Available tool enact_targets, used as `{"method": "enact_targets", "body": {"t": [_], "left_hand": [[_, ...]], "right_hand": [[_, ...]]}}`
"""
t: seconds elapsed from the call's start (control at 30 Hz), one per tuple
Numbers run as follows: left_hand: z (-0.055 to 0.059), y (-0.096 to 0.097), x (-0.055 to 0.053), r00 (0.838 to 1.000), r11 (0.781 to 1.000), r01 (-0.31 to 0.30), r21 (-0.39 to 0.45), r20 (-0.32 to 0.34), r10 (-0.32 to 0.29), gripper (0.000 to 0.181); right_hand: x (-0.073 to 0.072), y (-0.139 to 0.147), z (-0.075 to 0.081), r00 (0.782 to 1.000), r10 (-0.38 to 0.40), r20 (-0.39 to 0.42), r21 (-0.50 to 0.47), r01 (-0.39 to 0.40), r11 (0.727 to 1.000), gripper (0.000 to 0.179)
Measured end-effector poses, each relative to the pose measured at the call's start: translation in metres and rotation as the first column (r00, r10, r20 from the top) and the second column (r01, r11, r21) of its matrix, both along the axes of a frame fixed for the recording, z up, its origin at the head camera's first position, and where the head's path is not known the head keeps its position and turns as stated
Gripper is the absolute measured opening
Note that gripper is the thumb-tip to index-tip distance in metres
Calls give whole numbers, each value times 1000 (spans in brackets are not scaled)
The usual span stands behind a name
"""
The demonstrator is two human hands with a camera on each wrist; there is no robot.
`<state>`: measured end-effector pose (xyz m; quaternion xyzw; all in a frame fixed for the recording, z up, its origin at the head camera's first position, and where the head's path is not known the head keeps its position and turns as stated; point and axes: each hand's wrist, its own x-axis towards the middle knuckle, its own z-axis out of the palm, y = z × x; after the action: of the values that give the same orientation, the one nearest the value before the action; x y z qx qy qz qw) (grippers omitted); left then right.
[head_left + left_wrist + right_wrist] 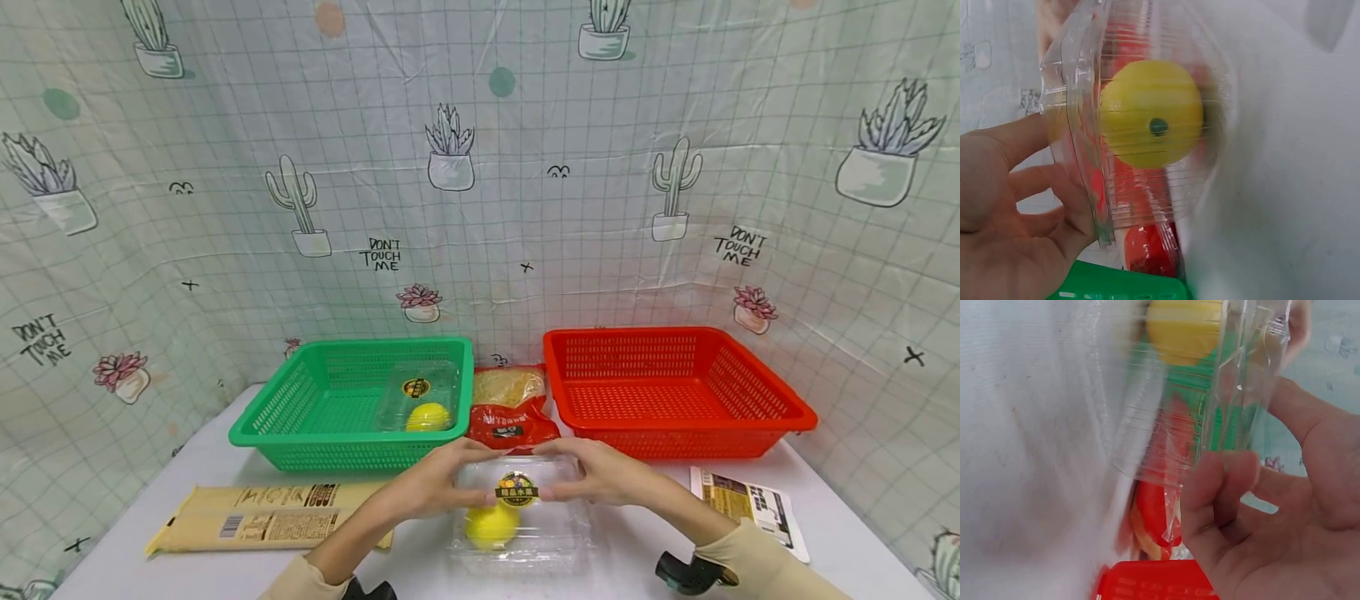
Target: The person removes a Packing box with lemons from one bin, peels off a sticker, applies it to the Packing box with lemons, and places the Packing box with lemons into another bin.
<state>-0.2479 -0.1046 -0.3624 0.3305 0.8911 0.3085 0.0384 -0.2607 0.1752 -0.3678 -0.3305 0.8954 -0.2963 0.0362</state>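
Note:
In the head view a clear plastic fruit box [555, 525], its lid bearing a black label, is at the front middle of the table. A round yellow fruit [492, 528] shows inside, in the left half. My left hand [442, 482] grips the box's left end, and my right hand [603, 473] grips the right end. Seen from the left wrist, the fingers curl at the lid's edge, beside the fruit [1150, 112] with its green stem spot. Thumb and fingertips of the right hand [1272, 487] pinch the rim at the other end.
A green basket [360, 439] at the back left holds another clear box [393, 392] with a yellow fruit. To the right stands a red basket [675, 436]. A red food bag [510, 408] lies between them. Flat packets lie at left [277, 517] and right [753, 508].

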Motion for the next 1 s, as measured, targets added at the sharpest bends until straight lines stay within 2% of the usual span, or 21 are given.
{"method": "enact_targets", "body": {"t": [0.1,0.23,0.37,0.43,0.53,0.63,0.8,1.0], "left_hand": [[1,-6,5,1000,1000,-22,16,-22,22,61],[4,-13,12,996,998,-66,11,-65,66,62],[4,-21,17,992,995,-95,-2,-82,94,60],[2,-25,19,991,994,-111,-4,-82,110,59],[0,-30,20,990,991,-132,-4,-60,131,60],[-3,-34,21,992,992,-126,18,-9,127,63],[-12,-39,21,994,992,-85,95,80,78,65],[-14,-40,20,988,987,-91,131,135,74,65]], "right_hand": [[5,5,3,1000,-19,-7,10,19,1000,67],[14,13,8,997,-65,44,7,64,998,73],[23,22,10,981,-98,166,-16,102,995,80],[26,27,9,970,-89,228,-36,99,994,82],[29,31,7,951,-51,306,-59,73,996,83],[31,33,5,936,-12,352,-78,42,996,83],[33,34,3,929,25,369,-104,15,994,82],[34,35,3,931,86,356,-149,-34,988,84]]}}
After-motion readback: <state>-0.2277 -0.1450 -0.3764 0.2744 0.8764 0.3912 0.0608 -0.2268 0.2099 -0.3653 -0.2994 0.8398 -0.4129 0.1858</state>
